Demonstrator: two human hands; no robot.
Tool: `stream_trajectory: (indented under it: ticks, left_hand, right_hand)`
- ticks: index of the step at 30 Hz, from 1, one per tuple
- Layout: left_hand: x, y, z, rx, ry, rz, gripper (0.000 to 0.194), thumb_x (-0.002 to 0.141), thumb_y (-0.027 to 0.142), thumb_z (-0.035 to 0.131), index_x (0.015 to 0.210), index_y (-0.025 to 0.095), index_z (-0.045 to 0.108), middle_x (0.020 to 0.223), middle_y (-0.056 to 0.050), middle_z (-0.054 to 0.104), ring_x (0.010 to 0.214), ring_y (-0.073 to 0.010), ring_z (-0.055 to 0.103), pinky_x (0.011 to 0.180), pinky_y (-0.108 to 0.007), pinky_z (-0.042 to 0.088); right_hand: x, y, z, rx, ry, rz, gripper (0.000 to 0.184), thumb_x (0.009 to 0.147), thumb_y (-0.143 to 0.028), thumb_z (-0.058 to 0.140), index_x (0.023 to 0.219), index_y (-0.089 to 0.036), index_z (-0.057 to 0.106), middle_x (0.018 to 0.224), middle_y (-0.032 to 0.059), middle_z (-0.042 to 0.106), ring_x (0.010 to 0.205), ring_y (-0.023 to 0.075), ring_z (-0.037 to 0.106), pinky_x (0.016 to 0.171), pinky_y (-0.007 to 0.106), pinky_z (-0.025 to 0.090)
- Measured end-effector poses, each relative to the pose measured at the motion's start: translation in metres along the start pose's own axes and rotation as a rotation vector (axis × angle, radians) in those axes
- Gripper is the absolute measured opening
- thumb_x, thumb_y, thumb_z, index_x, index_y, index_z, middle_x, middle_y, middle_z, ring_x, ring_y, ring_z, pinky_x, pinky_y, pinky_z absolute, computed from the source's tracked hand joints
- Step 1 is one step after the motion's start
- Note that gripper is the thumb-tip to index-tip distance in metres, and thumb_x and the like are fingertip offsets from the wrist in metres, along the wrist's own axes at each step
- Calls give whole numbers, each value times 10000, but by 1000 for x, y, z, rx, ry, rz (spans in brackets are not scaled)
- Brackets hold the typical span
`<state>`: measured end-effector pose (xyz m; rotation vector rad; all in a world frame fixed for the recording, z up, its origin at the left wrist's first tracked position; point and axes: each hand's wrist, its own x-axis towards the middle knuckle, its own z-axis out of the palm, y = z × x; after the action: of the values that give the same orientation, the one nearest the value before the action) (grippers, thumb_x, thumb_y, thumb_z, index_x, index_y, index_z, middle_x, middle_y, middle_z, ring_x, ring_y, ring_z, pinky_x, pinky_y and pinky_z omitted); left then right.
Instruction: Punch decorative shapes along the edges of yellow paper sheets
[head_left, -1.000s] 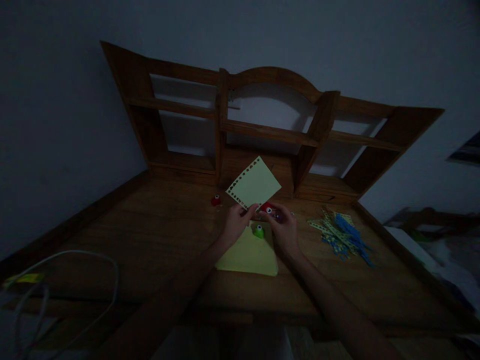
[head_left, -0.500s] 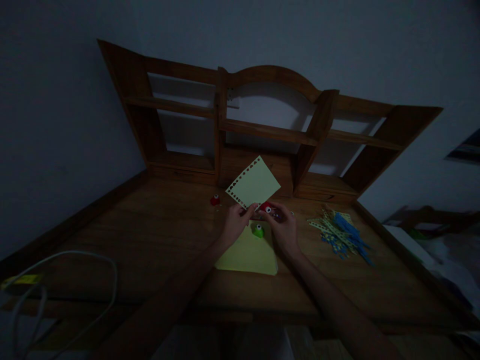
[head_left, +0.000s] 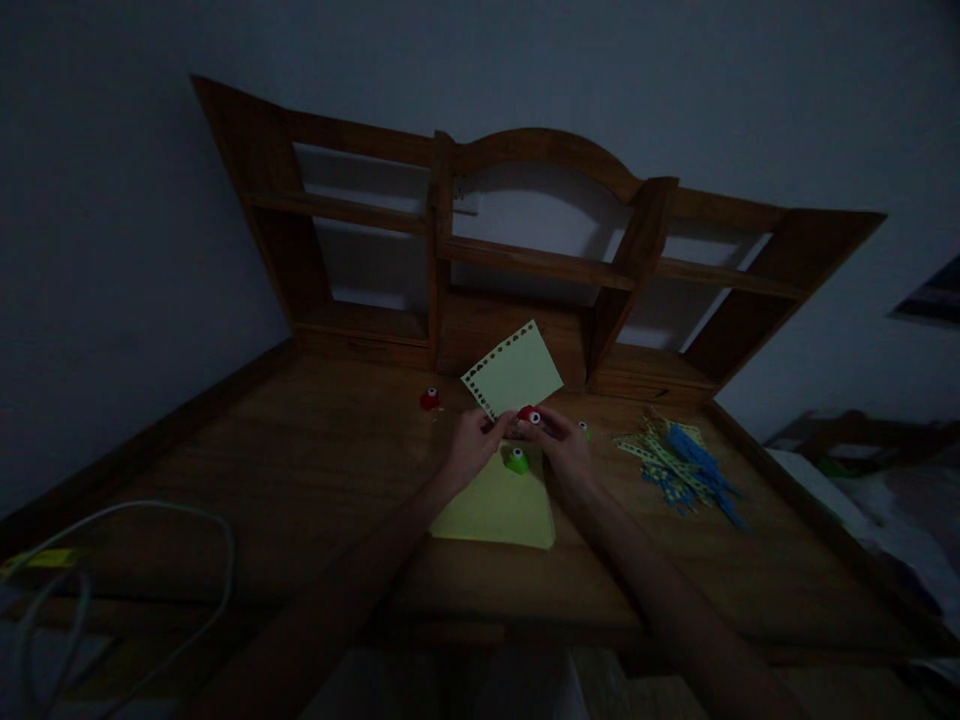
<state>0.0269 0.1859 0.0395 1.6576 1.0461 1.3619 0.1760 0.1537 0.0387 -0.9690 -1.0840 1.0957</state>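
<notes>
A pale yellow paper sheet point(head_left: 516, 373), with small shaped holes punched along its left and upper-left edges, is pinched at its lower corner by my left hand point(head_left: 472, 445). My right hand point(head_left: 562, 445) is closed around a red craft punch point(head_left: 529, 415) with a white round mark, right at the sheet's lower edge. Whether the paper sits inside the punch's slot I cannot tell. Just below the hands, a green craft punch point(head_left: 517, 461) rests on a stack of yellow paper point(head_left: 495, 512).
Another red punch point(head_left: 430, 399) stands to the left on the wooden desk point(head_left: 322, 470), and a second green punch point(head_left: 584, 430) is partly behind my right hand. Yellow and blue punched paper strips point(head_left: 686, 465) lie in a heap at right. A white cable point(head_left: 225, 540) loops at left.
The sheet has turned clockwise and shifted slightly right. My right hand, with the red punch, has moved a little left, closer to my left hand.
</notes>
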Motion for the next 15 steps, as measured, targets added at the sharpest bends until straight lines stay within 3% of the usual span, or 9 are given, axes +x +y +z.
stream_trajectory:
  ticks: [9, 15]
  left_hand:
    - [-2, -7, 0, 168, -72, 38, 347, 842, 427, 537, 691, 129, 634, 571, -20, 617, 508, -110, 529, 462, -182, 346]
    - [0, -15, -1, 240, -73, 43, 348, 854, 431, 512, 733, 136, 653, 587, -30, 622, 535, -126, 545, 481, -186, 354]
  right_hand:
    - [4, -3, -4, 246, -63, 138, 293, 621, -201, 820, 866, -219, 661, 863, -2, 706, 716, 142, 656, 602, 239, 492]
    - [1, -12, -6, 242, -127, 179, 251, 661, -276, 797, 870, -208, 678, 945, 28, 709, 868, 175, 653, 793, 299, 513]
